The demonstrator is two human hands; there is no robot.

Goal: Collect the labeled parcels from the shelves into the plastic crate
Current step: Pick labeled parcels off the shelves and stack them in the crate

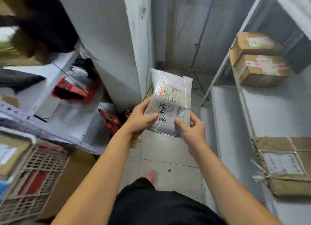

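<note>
Mid-carry, the bubble-wrap parcel [170,103] is held above the aisle floor [168,150] — left hand [141,118] and right hand [191,130] pinch its near corners — and next it likely needs lowering leftward into the plastic crate [33,174].

Both forearms bare up to frame edge. Bare left hand [140,119] + bare right hand [191,129], same build. Black matte fabric garment [159,206] at bottom centre, soft folds, rounded hem; shirt or trousers, can't tell. Pink pointed shoe tip [150,175] just beyond hem, blurred, no detail readable.
</note>
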